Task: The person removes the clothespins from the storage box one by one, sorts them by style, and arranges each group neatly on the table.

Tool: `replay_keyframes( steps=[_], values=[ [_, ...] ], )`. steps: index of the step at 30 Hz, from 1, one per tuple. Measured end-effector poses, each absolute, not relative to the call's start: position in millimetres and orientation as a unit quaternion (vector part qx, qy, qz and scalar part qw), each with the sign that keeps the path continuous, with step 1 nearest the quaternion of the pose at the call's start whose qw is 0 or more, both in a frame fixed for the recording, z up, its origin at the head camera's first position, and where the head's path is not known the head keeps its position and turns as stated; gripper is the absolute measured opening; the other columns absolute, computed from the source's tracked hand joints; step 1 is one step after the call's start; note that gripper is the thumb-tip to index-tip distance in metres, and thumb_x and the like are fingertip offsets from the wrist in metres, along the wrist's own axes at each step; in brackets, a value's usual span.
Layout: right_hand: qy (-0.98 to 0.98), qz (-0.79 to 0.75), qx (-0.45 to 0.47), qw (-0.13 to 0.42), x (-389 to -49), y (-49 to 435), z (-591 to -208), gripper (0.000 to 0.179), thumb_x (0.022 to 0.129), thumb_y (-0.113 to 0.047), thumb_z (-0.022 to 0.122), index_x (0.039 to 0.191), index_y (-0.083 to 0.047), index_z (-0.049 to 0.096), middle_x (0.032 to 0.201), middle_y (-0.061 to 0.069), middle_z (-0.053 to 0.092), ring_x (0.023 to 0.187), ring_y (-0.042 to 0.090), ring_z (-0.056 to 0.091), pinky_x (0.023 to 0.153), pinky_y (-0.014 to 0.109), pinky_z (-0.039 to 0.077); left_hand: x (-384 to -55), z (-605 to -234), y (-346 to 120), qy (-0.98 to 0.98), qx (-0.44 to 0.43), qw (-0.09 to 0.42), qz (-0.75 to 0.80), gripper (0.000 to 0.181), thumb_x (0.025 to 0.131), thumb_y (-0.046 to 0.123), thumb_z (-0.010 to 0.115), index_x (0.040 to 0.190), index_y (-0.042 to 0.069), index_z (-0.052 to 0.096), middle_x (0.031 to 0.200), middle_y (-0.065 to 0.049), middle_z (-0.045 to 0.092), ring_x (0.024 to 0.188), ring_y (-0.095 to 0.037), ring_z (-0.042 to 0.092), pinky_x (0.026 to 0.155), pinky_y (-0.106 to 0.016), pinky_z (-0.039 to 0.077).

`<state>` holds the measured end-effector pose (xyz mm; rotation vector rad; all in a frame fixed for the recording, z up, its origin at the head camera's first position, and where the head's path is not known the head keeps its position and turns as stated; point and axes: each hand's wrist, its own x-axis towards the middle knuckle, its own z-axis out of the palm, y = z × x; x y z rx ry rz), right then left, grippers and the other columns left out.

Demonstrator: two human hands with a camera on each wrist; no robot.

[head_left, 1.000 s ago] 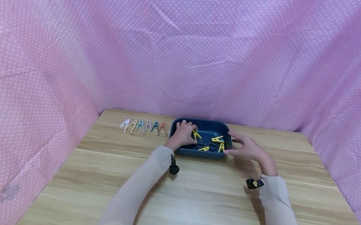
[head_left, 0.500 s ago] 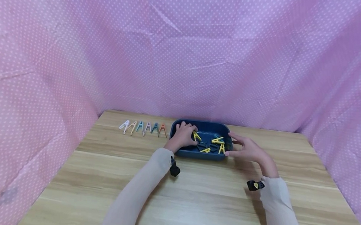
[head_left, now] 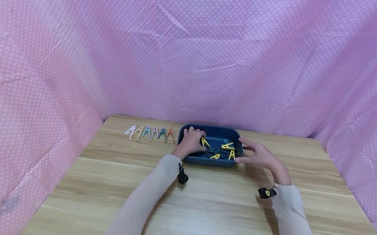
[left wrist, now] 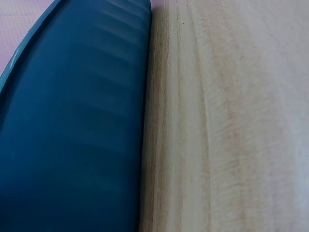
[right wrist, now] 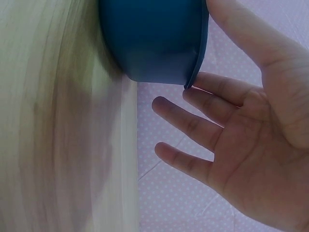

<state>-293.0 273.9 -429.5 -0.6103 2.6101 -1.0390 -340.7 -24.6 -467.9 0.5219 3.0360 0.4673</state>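
In the head view my left hand (head_left: 191, 141) reaches down inside the left end of a dark blue plastic tub (head_left: 211, 163), its fingers curved. A yellow clothespin (head_left: 205, 142) lies right at its index fingertip and thumb; whether the hand grips it I cannot tell. Farther right in the tub are more yellow clothespins (head_left: 227, 146) and dark rounded pieces (head_left: 210, 153). My right hand (head_left: 258, 156) is at the tub's right end, thumb and fingers spread. The right wrist view shows fingertips touching the tub's rim (right wrist: 199, 58), with the other fingers (right wrist: 188, 123) extended free beside it.
A row of differently coloured clothespins (head_left: 155, 132) stands left of the tub. The wooden table (head_left: 214, 208) extends toward me. Pink dotted cloth (head_left: 193, 59) hangs around its back and sides. The left wrist view shows mostly the tub's outer wall (left wrist: 82, 121).
Both hands keep their places at the tub. The whole head view has shifted down slightly since one second ago.
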Motion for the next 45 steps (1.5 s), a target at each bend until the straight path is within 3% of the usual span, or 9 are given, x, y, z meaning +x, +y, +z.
replay_keyframes(
  steps=[13, 24, 33, 40, 45],
  values=[
    [0.901, -0.355, -0.211, 0.134, -290.9, 274.1, -427.2, 0.093, 0.087, -0.038, 0.081, 0.159, -0.006, 0.031, 0.164, 0.022, 0.031, 0.142, 0.044, 0.045, 0.112, 0.061, 0.038, -335.7, -461.0, -28.2, 0.97, 0.181, -0.046, 0.152, 0.05, 0.085, 0.045, 0.08, 0.127, 0.021, 0.067, 0.122, 0.001, 0.066, 0.109, -0.025, 0.05, 0.1, -0.049, 0.032],
    [0.903, -0.348, -0.218, 0.131, -288.5, 274.1, -425.1, 0.091, 0.089, -0.038, 0.079, 0.159, -0.004, 0.031, 0.163, 0.024, 0.031, 0.142, 0.046, 0.044, 0.111, 0.062, 0.038, -326.4, -434.2, -45.6, 0.937, 0.206, -0.08, 0.269, 0.05, 0.083, 0.036, 0.085, 0.125, 0.013, 0.071, 0.122, -0.004, 0.07, 0.114, -0.028, 0.055, 0.098, -0.05, 0.036],
    [0.902, -0.347, -0.221, 0.13, -286.4, 271.4, -422.3, 0.091, 0.09, -0.037, 0.078, 0.158, -0.001, 0.031, 0.163, 0.026, 0.031, 0.141, 0.046, 0.045, 0.111, 0.062, 0.038, -314.0, -394.8, -80.3, 0.926, 0.199, -0.079, 0.312, 0.051, 0.084, 0.036, 0.084, 0.127, 0.013, 0.07, 0.131, -0.004, 0.069, 0.121, -0.028, 0.053, 0.107, -0.051, 0.038],
    [0.903, -0.346, -0.217, 0.129, -287.2, 272.1, -423.2, 0.091, 0.089, -0.038, 0.079, 0.158, -0.003, 0.032, 0.163, 0.025, 0.031, 0.141, 0.046, 0.045, 0.111, 0.062, 0.038, -306.0, -382.1, -116.6, 0.912, 0.17, -0.072, 0.366, 0.047, 0.084, 0.032, 0.084, 0.125, 0.014, 0.07, 0.13, -0.006, 0.068, 0.12, -0.03, 0.056, 0.097, -0.048, 0.049],
    [0.904, -0.345, -0.215, 0.134, -286.3, 272.0, -422.1, 0.091, 0.089, -0.039, 0.078, 0.159, -0.004, 0.032, 0.163, 0.025, 0.031, 0.142, 0.046, 0.044, 0.112, 0.063, 0.036, -298.9, -383.5, -138.8, 0.913, 0.159, -0.089, 0.365, 0.048, 0.083, 0.031, 0.085, 0.125, 0.013, 0.071, 0.127, -0.007, 0.069, 0.117, -0.031, 0.059, 0.097, -0.049, 0.049]
  ],
)
